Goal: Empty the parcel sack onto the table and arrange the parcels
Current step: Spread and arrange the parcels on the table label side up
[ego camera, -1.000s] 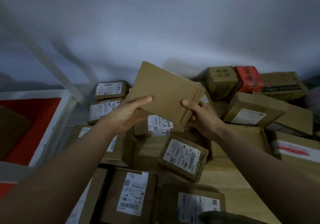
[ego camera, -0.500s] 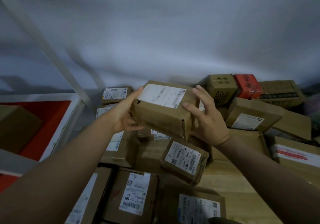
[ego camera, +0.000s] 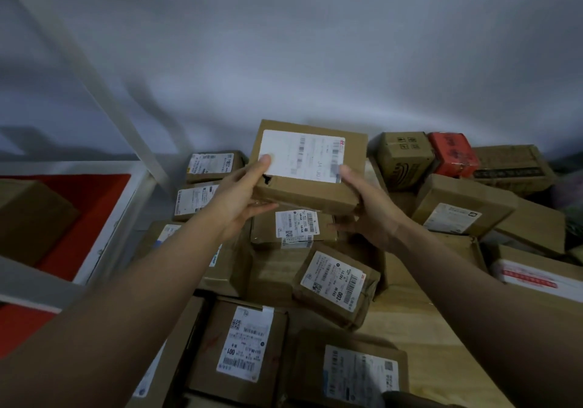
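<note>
Both hands grip one flat brown cardboard parcel with a white shipping label (ego camera: pixel 307 167): left hand (ego camera: pixel 243 201) and right hand (ego camera: pixel 367 210) each have the thumb on top and fingers under a near corner. A second ago its plain underside faced the camera; now the label faces up, so it looks ready to set down. It hangs above the labelled brown parcels (ego camera: pixel 295 227). Wooden table (ego camera: pixel 419 338) is bare only near right. Beyond, a red box (ego camera: pixel 452 153) against the wall.
</note>
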A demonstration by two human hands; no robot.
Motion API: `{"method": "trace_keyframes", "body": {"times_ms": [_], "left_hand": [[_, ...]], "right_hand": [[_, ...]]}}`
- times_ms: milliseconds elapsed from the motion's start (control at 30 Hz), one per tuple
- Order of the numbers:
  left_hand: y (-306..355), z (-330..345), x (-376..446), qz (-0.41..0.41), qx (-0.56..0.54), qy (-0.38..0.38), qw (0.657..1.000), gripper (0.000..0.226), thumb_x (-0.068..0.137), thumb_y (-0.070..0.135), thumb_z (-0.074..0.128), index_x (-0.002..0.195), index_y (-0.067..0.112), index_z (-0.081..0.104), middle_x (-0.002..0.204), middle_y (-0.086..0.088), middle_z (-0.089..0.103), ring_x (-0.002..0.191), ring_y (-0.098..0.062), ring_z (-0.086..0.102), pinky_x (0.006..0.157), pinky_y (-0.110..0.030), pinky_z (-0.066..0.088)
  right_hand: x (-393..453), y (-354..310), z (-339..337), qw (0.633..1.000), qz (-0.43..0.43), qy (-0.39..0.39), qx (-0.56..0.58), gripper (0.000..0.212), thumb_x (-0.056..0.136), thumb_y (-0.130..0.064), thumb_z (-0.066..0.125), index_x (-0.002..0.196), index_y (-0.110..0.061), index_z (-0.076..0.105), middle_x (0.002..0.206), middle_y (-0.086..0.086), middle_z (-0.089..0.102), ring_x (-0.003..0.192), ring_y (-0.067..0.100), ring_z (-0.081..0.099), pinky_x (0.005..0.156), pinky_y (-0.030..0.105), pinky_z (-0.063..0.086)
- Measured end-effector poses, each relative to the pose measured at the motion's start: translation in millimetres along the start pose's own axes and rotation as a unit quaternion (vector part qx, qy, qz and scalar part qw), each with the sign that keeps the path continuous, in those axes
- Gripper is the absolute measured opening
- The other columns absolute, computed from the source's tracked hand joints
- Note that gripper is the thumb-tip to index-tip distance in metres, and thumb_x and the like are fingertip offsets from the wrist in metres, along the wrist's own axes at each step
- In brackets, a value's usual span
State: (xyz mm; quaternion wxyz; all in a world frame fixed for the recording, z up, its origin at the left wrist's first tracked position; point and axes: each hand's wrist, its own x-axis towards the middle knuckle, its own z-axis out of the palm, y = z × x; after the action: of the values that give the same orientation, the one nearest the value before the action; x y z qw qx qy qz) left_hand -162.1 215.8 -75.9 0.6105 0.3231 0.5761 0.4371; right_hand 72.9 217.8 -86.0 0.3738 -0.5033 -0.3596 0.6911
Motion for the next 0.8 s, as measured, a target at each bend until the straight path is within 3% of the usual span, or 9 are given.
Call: {"method": "trace_keyframes", "body": {"times_ms": [100, 200, 300, 367, 467, 533, 600, 800], "left_hand": [[-4, 10, 6, 0.008, 0.093, 0.028, 0.995, 0.055, 0.091, 0.069, 0.041, 0.129, 0.033, 0.058, 0.132, -0.002, 0.064, 0.120, -0.020, 0.060, 0.106, -0.044, 0.043], [-27, 15, 14, 0.009, 0.268, 0.058, 0.962, 0.057, 0.096, 0.055, 0.045, 0.144, 0.024, 0.046, 0.147, -0.003, 0.048, 0.132, -0.025, 0.047, 0.108, -0.045, 0.038], [-61, 12, 28, 0.051, 0.454, -0.020, 0.889, 0.046, 0.093, 0.029, 0.063, 0.136, 0.020, 0.051, 0.138, -0.004, 0.055, 0.123, -0.021, 0.055, 0.094, -0.034, 0.049], [-78, 11, 42, 0.065, 0.555, -0.063, 0.827, 0.052, 0.087, 0.027, 0.069, 0.135, 0.026, 0.050, 0.138, -0.003, 0.055, 0.121, -0.021, 0.055, 0.096, -0.039, 0.051], [-92, 16, 61, 0.057, 0.679, -0.093, 0.726, 0.082, 0.086, 0.033, 0.069, 0.154, 0.030, 0.022, 0.157, -0.004, 0.029, 0.137, -0.029, 0.038, 0.105, -0.048, 0.044], [-99, 21, 71, 0.046, 0.729, -0.118, 0.672, 0.089, 0.089, 0.036, 0.066, 0.157, 0.033, 0.009, 0.164, -0.006, 0.009, 0.148, -0.033, 0.017, 0.113, -0.051, 0.032], [-105, 23, 81, 0.017, 0.743, -0.139, 0.655, 0.084, 0.090, 0.034, 0.065, 0.155, 0.037, 0.012, 0.165, -0.004, 0.002, 0.150, -0.034, 0.008, 0.114, -0.053, 0.027], [-111, 27, 82, 0.035, 0.748, -0.154, 0.645, 0.050, 0.095, 0.019, 0.055, 0.141, 0.034, 0.046, 0.149, -0.005, 0.036, 0.131, -0.031, 0.040, 0.098, -0.046, 0.049]], "right_hand": [[7, 3, 0, 0.993, -0.066, 0.102, 0.007, 0.068, 0.084, -0.044, 0.072, 0.142, -0.026, 0.041, 0.125, 0.002, 0.061, 0.107, 0.021, 0.065, 0.077, 0.042, 0.062], [14, 4, -11, 0.975, -0.086, 0.199, 0.042, 0.082, 0.083, -0.046, 0.073, 0.150, -0.029, 0.028, 0.121, -0.003, 0.060, 0.103, 0.015, 0.064, 0.071, 0.035, 0.060], [15, 9, -20, 0.972, -0.066, 0.218, 0.051, 0.084, 0.082, -0.051, 0.073, 0.149, -0.027, 0.030, 0.123, -0.003, 0.059, 0.105, 0.016, 0.064, 0.074, 0.036, 0.060], [15, 14, -25, 0.973, -0.046, 0.219, 0.047, 0.081, 0.080, -0.051, 0.074, 0.146, -0.027, 0.033, 0.124, -0.001, 0.060, 0.107, 0.019, 0.064, 0.079, 0.039, 0.060], [17, 20, -31, 0.972, -0.025, 0.228, 0.047, 0.077, 0.080, -0.051, 0.075, 0.142, -0.026, 0.037, 0.121, 0.000, 0.060, 0.107, 0.020, 0.063, 0.085, 0.045, 0.060], [22, 22, -35, 0.973, -0.016, 0.227, 0.043, 0.075, 0.079, -0.050, 0.076, 0.141, -0.026, 0.039, 0.121, 0.000, 0.060, 0.107, 0.020, 0.063, 0.086, 0.046, 0.060], [28, 23, -36, 0.974, -0.012, 0.225, 0.022, 0.077, 0.078, -0.050, 0.076, 0.142, -0.026, 0.040, 0.123, 0.000, 0.061, 0.109, 0.020, 0.064, 0.087, 0.045, 0.060], [66, 19, -22, 0.980, 0.041, 0.189, -0.052, 0.081, 0.076, -0.056, 0.076, 0.143, -0.024, 0.042, 0.122, 0.002, 0.059, 0.107, 0.022, 0.062, 0.080, 0.044, 0.062]]}}
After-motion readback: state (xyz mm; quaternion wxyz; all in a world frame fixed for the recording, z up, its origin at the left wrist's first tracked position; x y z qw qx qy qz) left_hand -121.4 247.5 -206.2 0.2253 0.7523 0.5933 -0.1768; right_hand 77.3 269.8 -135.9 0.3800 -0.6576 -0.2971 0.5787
